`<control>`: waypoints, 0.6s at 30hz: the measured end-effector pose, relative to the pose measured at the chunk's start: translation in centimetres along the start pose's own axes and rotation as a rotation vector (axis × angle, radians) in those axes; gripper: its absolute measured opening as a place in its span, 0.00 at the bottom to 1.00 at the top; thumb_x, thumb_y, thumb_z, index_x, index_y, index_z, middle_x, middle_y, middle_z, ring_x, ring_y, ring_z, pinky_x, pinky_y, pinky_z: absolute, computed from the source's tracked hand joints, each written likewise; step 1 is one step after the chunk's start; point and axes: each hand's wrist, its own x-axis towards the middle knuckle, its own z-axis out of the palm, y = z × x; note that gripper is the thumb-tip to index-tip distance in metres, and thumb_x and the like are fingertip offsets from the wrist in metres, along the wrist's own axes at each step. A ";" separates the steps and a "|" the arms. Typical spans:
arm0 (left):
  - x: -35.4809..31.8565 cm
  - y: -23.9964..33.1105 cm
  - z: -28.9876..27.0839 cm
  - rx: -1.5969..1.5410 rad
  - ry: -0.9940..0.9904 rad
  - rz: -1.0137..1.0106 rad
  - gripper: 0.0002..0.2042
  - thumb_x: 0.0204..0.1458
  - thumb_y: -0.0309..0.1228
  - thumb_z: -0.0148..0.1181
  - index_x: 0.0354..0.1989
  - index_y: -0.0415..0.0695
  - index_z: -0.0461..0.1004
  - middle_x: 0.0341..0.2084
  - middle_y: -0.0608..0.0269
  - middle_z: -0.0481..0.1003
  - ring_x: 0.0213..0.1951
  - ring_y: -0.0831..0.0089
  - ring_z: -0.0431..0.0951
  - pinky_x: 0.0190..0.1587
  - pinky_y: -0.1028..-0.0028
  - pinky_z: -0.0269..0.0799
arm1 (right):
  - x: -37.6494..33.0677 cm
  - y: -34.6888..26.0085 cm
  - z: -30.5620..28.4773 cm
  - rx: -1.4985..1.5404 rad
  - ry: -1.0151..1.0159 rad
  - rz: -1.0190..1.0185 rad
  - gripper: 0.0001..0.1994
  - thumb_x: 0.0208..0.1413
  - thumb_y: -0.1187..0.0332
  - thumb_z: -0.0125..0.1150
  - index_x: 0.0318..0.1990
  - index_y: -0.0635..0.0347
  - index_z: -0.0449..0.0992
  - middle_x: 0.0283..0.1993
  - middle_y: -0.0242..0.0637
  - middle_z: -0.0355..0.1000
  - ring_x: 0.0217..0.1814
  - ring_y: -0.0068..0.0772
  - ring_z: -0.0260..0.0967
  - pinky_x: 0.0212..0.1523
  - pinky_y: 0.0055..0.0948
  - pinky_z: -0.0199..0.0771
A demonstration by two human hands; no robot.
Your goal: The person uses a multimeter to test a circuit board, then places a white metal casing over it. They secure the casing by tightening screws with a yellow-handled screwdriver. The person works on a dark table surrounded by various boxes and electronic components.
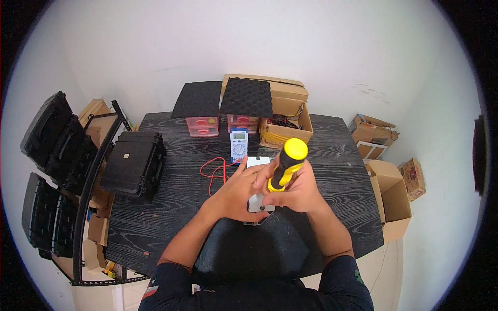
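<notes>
My right hand (298, 193) grips a screwdriver with a yellow and black handle (286, 163), held upright with its tip down on a small white plate (258, 202). My left hand (239, 192) steadies that white plate from the left side, fingers wrapped on its edge. Another white rectangular piece (258, 161) lies just beyond my hands. Past it stands a blue multimeter (238, 144) with red leads (213, 173) trailing over the dark table (171, 217).
A black hard case (134, 165) sits on the table's left. At the back are two small pink drawer boxes (202, 126), black foam pads (248, 97) and an open cardboard box (286, 127). More cardboard boxes (391, 199) stand on the floor at right, black cases (54, 137) at left.
</notes>
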 end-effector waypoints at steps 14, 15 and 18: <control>-0.2 -0.5 0.0 0.057 -0.042 0.029 0.29 0.44 0.47 0.78 0.55 0.50 0.81 0.71 0.47 0.67 0.75 0.45 0.64 0.78 0.25 0.31 | -0.2 -0.3 -0.2 -0.016 -0.018 0.017 0.24 0.71 0.71 0.64 0.70 0.67 0.67 0.56 0.42 0.81 0.42 0.17 0.77 0.36 0.18 0.77; -0.2 -0.5 0.0 0.038 -0.042 0.040 0.29 0.44 0.46 0.78 0.55 0.51 0.81 0.71 0.47 0.67 0.75 0.45 0.64 0.78 0.25 0.31 | -0.2 -0.5 -0.6 0.071 -0.063 0.052 0.24 0.70 0.72 0.65 0.70 0.67 0.67 0.56 0.42 0.81 0.41 0.17 0.76 0.36 0.18 0.77; -0.4 -0.6 -0.1 0.027 -0.045 0.050 0.29 0.44 0.46 0.78 0.56 0.52 0.81 0.72 0.47 0.67 0.75 0.45 0.63 0.78 0.25 0.31 | -0.3 -0.6 -0.6 -0.035 -0.055 0.097 0.24 0.70 0.72 0.64 0.70 0.67 0.66 0.55 0.41 0.81 0.39 0.17 0.75 0.34 0.17 0.74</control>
